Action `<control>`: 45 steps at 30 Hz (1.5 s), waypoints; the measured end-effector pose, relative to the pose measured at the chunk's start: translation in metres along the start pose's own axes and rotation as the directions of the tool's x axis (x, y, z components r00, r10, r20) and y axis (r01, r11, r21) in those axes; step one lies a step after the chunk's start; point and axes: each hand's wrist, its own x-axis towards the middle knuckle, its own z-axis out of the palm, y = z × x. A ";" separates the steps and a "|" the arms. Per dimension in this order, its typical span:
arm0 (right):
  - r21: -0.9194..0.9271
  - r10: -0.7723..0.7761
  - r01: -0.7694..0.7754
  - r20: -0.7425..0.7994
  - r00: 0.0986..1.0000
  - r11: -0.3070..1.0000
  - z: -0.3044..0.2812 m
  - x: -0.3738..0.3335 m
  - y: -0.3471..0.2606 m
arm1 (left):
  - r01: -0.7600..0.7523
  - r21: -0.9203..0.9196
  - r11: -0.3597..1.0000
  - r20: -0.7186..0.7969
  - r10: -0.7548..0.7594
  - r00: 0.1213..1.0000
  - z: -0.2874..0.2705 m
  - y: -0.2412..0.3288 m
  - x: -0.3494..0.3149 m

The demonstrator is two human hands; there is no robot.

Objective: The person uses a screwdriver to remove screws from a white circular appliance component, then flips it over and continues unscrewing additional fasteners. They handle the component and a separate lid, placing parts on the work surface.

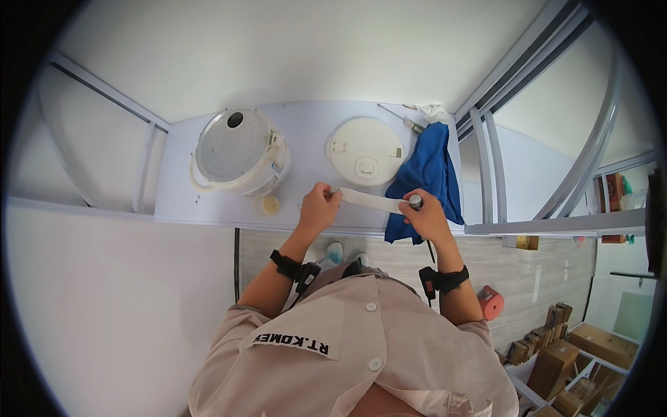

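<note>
A narrow white strip (pixel 374 200) spans the gap between my two hands above the table's front edge. My left hand (pixel 320 210) pinches its left end, where a small dark spot shows by the fingertips. My right hand (pixel 425 217) closes round the strip's other end and also grips a cylinder with a round grey end (pixel 415 201), its kind unclear. Beyond the strip lies a round white lid (pixel 366 151) with small fittings on it. A blue cloth (pixel 432 167) lies under and beside my right hand, hanging over the front edge.
A white rice cooker (pixel 240 153) with a grey metal face stands tilted at the left of the table (pixel 306 118). Near it sits a small yellowish round piece (pixel 269 204). A thin tool (pixel 411 124) and white crumpled material (pixel 434 112) lie back right. Cardboard boxes (pixel 552 368) stand lower right.
</note>
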 end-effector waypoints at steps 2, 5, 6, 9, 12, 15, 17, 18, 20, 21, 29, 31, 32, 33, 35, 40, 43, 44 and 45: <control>-0.037 0.001 0.001 0.042 0.999 0.999 0.008 0.007 0.007 | -0.033 0.062 0.998 -0.038 0.035 0.999 -0.001 -0.003 0.000; -0.096 -0.082 0.088 0.063 0.995 0.991 0.024 0.019 0.024 | -0.069 0.075 0.995 -0.093 0.076 0.993 -0.004 -0.003 0.001; -0.117 -0.124 0.131 0.064 0.990 0.984 0.028 0.021 0.029 | -0.057 0.075 0.996 -0.094 0.064 0.993 -0.005 -0.001 0.003; -0.180 -0.163 0.176 0.085 0.983 0.968 0.035 0.022 0.011 | -0.031 0.063 0.998 -0.126 0.039 0.991 -0.013 0.000 0.007; -0.256 -0.319 0.301 -0.030 0.947 0.919 0.038 0.028 0.012 | -0.050 0.016 0.999 -0.132 0.052 0.990 -0.018 0.012 0.013; -0.213 -0.276 0.252 -0.088 0.957 0.944 0.038 0.036 0.005 | -0.060 -0.117 0.991 -0.073 0.052 0.996 -0.020 0.023 0.022; -0.214 -0.269 0.239 -0.125 0.955 0.947 0.040 0.040 0.000 | -0.072 -0.305 0.950 -0.030 0.066 0.997 -0.012 0.014 0.033; -0.215 -0.265 0.231 -0.146 0.953 0.949 0.040 0.042 -0.002 | -0.093 -0.343 0.935 -0.015 0.094 0.995 -0.007 0.010 0.036; -0.237 -0.271 0.224 -0.187 0.944 0.945 0.042 0.045 0.003 | -0.130 -0.421 0.897 0.019 0.153 0.988 0.004 0.006 0.040; -0.247 -0.274 0.221 -0.207 0.939 0.944 0.042 0.046 0.006 | -0.144 -0.431 0.891 0.035 0.176 0.984 0.007 0.004 0.042; -0.238 -0.194 0.119 -0.323 0.927 0.964 0.042 0.057 0.014 | -0.215 -0.402 0.890 0.049 0.256 0.966 0.020 0.003 0.042; -0.249 -0.181 0.095 -0.348 0.920 0.964 0.043 0.063 0.014 | -0.212 -0.265 0.941 0.050 0.233 0.971 0.013 0.005 0.040; -0.254 -0.166 0.077 -0.353 0.921 0.964 0.044 0.066 0.013 | -0.207 -0.194 0.959 0.049 0.220 0.974 0.009 0.007 0.037; -0.259 -0.152 0.059 -0.358 0.921 0.964 0.044 0.069 0.012 | -0.239 -0.140 0.961 0.035 0.246 0.969 0.005 0.009 0.033; -0.275 -0.162 0.061 -0.362 0.918 0.960 0.049 0.075 0.014 | -0.294 -0.027 0.955 0.013 0.294 0.956 -0.007 0.019 0.019; -0.310 -0.162 0.055 -0.329 0.930 0.949 0.056 0.084 0.019 | -0.346 0.148 0.926 -0.023 0.354 0.935 -0.036 0.011 -0.010; -0.287 -0.145 0.055 -0.300 0.943 0.956 0.055 0.084 0.015 | -0.342 0.212 0.915 -0.131 0.374 0.918 -0.050 -0.011 -0.026; -0.280 -0.144 0.058 -0.298 0.944 0.958 0.055 0.084 0.015 | -0.346 0.238 0.908 -0.174 0.390 0.904 -0.052 -0.019 -0.032; -0.272 -0.143 0.059 -0.297 0.944 0.961 0.054 0.084 0.015 | -0.295 0.263 0.919 -0.204 0.352 0.913 -0.054 -0.028 -0.037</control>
